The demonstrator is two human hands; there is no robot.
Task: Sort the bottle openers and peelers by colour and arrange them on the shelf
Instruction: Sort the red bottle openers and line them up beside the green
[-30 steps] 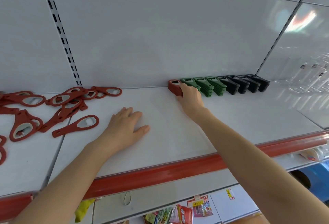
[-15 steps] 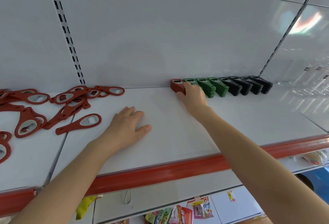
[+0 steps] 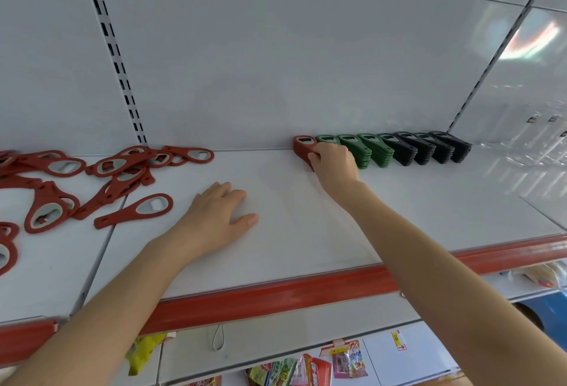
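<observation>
A row of stacked openers stands along the back of the white shelf [image 3: 429,217]: a red stack [image 3: 302,148] at its left end, then green stacks [image 3: 365,149], then black stacks [image 3: 429,148]. My right hand [image 3: 334,165] grips the red stack, fingers curled over its near end, and hides the first green stack's front. My left hand [image 3: 217,217] rests flat on the shelf, fingers spread, holding nothing. A loose pile of red flat openers [image 3: 101,180] lies at the left, with one single red opener [image 3: 138,211] just left of my left hand.
A red price rail [image 3: 276,296] runs along the shelf's front edge. Clear plastic items [image 3: 534,140] stand at the far right back. Packaged goods [image 3: 310,370] hang on the shelf below. A slotted upright [image 3: 116,57] runs up the back wall.
My right hand has slid a little further over the red stack at the row's left end. My left hand has stayed flat on the shelf.
</observation>
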